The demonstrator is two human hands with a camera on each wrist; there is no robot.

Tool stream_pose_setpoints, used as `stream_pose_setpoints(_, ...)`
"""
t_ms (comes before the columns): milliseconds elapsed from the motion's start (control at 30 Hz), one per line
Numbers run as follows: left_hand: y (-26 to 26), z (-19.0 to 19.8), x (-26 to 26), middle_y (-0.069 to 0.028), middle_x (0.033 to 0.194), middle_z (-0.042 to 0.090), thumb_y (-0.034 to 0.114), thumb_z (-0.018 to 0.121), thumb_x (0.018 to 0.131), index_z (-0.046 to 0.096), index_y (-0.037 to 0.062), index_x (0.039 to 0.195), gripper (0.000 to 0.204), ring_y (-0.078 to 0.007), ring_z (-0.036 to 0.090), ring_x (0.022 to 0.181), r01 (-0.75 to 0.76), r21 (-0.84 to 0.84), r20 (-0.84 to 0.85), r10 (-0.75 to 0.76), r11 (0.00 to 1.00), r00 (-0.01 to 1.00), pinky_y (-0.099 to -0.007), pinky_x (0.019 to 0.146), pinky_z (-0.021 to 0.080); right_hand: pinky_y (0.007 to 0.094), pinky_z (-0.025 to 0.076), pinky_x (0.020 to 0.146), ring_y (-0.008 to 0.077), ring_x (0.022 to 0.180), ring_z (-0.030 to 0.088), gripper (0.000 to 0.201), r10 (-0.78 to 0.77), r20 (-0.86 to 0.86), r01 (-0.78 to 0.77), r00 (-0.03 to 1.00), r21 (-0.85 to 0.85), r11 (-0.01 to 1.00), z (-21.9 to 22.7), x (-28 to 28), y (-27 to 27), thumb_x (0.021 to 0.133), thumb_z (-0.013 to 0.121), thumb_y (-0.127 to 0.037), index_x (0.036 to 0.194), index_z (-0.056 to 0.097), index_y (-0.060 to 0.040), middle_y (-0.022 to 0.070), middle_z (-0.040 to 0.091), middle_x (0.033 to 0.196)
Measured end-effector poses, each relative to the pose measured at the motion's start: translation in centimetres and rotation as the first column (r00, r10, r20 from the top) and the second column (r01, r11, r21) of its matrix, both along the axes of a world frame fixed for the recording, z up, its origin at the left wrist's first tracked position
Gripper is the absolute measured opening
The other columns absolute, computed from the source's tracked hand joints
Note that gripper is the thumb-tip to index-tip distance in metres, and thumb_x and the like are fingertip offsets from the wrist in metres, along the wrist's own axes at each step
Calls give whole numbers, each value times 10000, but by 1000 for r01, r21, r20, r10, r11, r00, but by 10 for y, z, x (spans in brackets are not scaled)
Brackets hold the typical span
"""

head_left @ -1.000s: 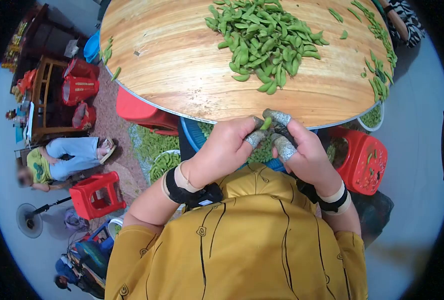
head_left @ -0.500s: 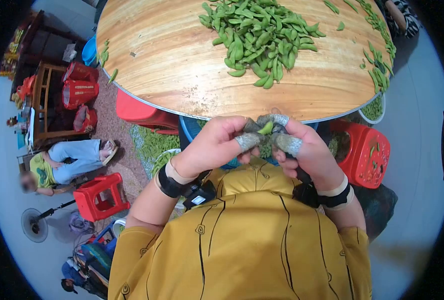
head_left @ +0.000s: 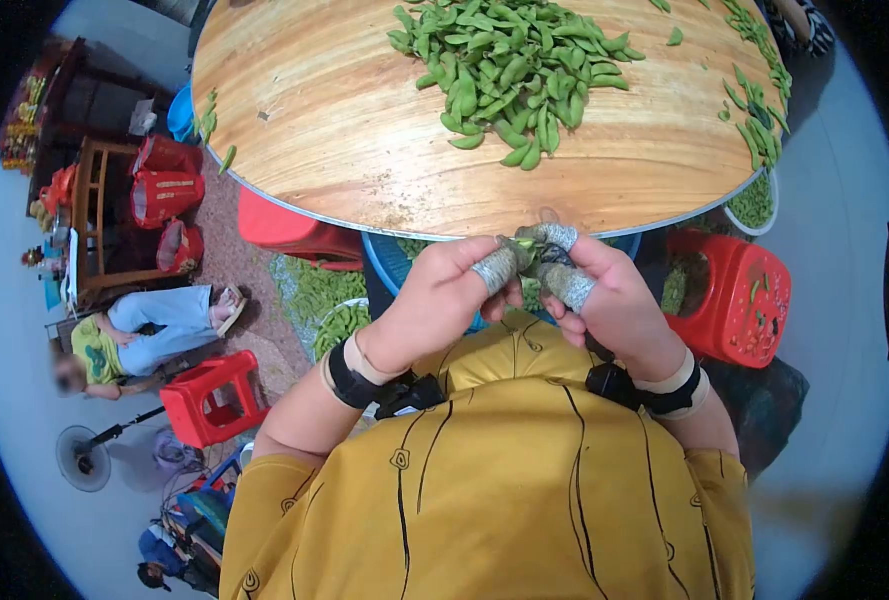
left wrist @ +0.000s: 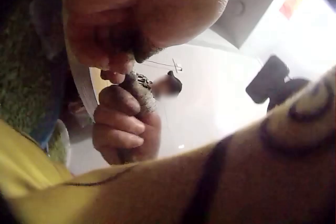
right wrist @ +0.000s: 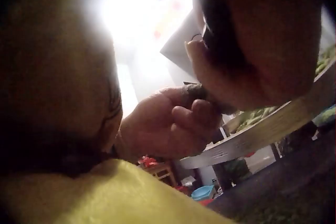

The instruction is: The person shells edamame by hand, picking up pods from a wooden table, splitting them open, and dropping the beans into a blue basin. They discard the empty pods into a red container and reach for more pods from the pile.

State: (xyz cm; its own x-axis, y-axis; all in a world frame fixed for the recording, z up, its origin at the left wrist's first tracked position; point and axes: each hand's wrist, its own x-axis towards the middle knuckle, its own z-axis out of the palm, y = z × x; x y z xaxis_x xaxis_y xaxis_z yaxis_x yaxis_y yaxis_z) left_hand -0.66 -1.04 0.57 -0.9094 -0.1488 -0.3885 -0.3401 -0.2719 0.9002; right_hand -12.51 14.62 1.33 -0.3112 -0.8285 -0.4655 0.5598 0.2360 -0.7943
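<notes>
Both hands meet at the table's near edge in the head view. The left hand [head_left: 434, 298], with taped thumb and finger, pinches a green pod [head_left: 527, 253] from the left. Opposite it, the right hand [head_left: 609, 297] grips the same pod between its wrapped thumb and forefinger; the fingertips cover most of the pod. Other fingers of both hands are curled. A pile of green pods [head_left: 509, 65] lies on the round wooden table [head_left: 334, 130] beyond them. In the left wrist view the right hand [left wrist: 123, 124] shows curled fingers; the pod cannot be made out there.
Below the table edge is a blue basket [head_left: 389, 262]. Red stools [head_left: 739, 310] stand at both sides, and a white bowl of beans [head_left: 754, 205] is at the right. Loose pods line the table's rim. A seated person [head_left: 134, 335] is at the left.
The pod between the hands was plainly visible and is now mostly covered by the fingertips. Both hands have drawn closer together. The view has shifted slightly.
</notes>
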Motion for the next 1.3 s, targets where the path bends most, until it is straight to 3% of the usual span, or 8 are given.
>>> stream_pose_setpoints(133, -6, -1, 0, -22, 754, 612, 125, 431, 969, 587, 4, 969, 197, -89, 516, 594, 3, 441, 63, -34, 898, 997, -219, 533, 420, 176, 333, 398, 42, 450, 436, 254, 41, 2, -41, 999, 7, 999, 1, -7, 8, 890, 476, -47, 1119, 582, -67, -9, 536, 688)
stream_pose_setpoints(500, -1, -8, 8, -64, 738, 591, 24, 487, 860, 563, -1, 933, 108, -111, 523, 644, 259, -643, -85, -403, 721, 911, -264, 614, 444, 430, 471, 651, 392, 753, 557, 226, 82, -973, -35, 214, 76, 996, -22, -3, 3, 652, 674, -77, 821, 536, -16, 181, 559, 779)
stream_pose_setpoints(600, -1, 0, 13, -114, 702, 575, 20, 495, 839, 568, -3, 919, 110, -169, 550, 616, 216, -321, 57, -209, 922, 976, -288, 599, 454, 442, 470, 645, 375, 743, 567, 229, 70, -975, -128, 210, 44, 991, -26, -6, 10, 653, 669, -68, 836, 544, -12, 168, 558, 774)
stream_pose_setpoints(833, 3, -8, 11, -140, 631, 566, 44, 512, 848, 590, 3, 841, 89, -201, 604, 580, 164, -772, -50, -317, 614, 947, -328, 532, 457, 432, 469, 594, 369, 709, 570, 193, 7, -981, -77, 195, -9, 997, -11, 7, 8, 657, 651, -48, 815, 548, -9, 171, 549, 740)
stream_pose_setpoints(967, 1, 8, 8, -187, 685, 579, 81, 579, 796, 606, 34, 880, 100, -371, 573, 610, 232, -723, -144, -471, 650, 870, -391, 547, 474, 360, 453, 535, 349, 596, 557, 113, 38, -886, -164, 463, -43, 985, -17, 3, 10, 720, 638, -44, 786, 552, -15, 157, 540, 635)
stream_pose_setpoints(1033, -4, 15, 10, -175, 695, 590, 82, 580, 801, 610, 29, 905, 120, -348, 574, 581, 318, -539, -104, -437, 780, 894, -364, 534, 470, 357, 444, 536, 344, 577, 538, 132, 223, -198, -196, 955, 147, 970, -8, -4, 7, 741, 651, -65, 806, 562, 8, 180, 556, 663)
stream_pose_setpoints(1167, -24, 19, 19, -161, 677, 615, 101, 580, 799, 617, 38, 862, 96, -329, 584, 562, 402, -138, 53, -399, 905, 915, -347, 527, 477, 365, 445, 539, 341, 562, 530, 171, 271, -163, -259, 949, 89, 962, -10, -7, 1, 753, 668, -95, 859, 585, 10, 186, 560, 665)
stream_pose_setpoints(1300, -46, -1, 56, -173, 682, 617, 160, 634, 747, 601, 18, 799, 155, -354, 604, 617, 523, -790, 347, -471, 319, 811, -399, 563, 497, 323, 443, 572, 201, 581, 555, 171, 215, -869, -349, 446, 53, 936, -1, -14, -7, 790, 698, -164, 860, 640, -19, 112, 552, 662)
